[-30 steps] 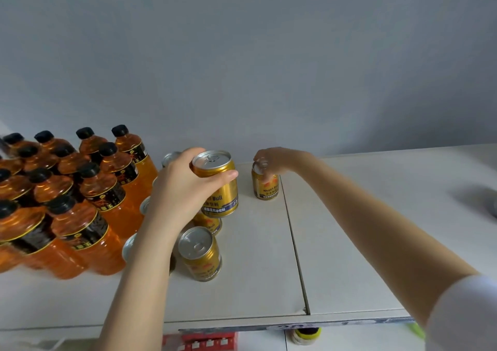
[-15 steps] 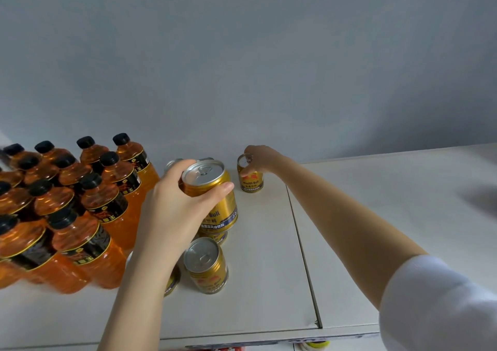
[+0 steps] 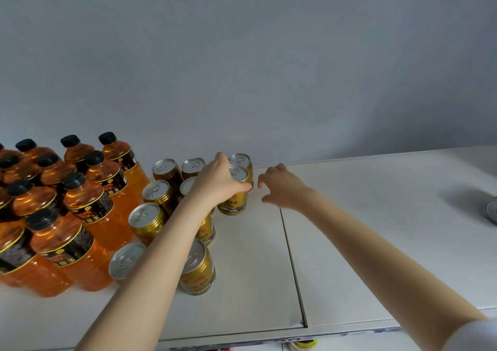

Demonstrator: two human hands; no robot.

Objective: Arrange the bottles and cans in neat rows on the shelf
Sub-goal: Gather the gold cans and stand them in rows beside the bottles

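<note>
A: Where is the gold can (image 3: 233,196) sitting at this moment?

B: It is standing upright on the white shelf (image 3: 376,216), a little left of the frame's centre, and the left hand (image 3: 217,182) is wrapping around its upper part, thumb on the near right side, fingers curling over the far side.

A: Is it touching anything else?

B: Another gold can (image 3: 241,161) is standing right behind it, toward the wall; whether the two are touching I cannot tell.

A: What is the right hand (image 3: 282,187) doing?

B: It is hovering just to the right of the gripped can, fingers loosely curled and partly spread, holding nothing. A narrow gap is showing between its fingertips and the can.

A: And the remaining cans?

B: They are lining up in rows running from the wall toward the lower left. One can (image 3: 197,267) is standing nearest the shelf's front edge under the left forearm, another (image 3: 146,220) further left, and two (image 3: 164,170) are sitting at the back beside the wall. Some are being hidden partly by the arm.

A: Beyond those?

B: Orange bottles (image 3: 86,205) with black caps are crowding the left side of the frame in tight rows. A seam (image 3: 291,259) is running through the shelf surface from the middle down to the front edge. At the far right edge, a round grey object (image 3: 491,212) is showing only partly, too cut off to identify.
</note>
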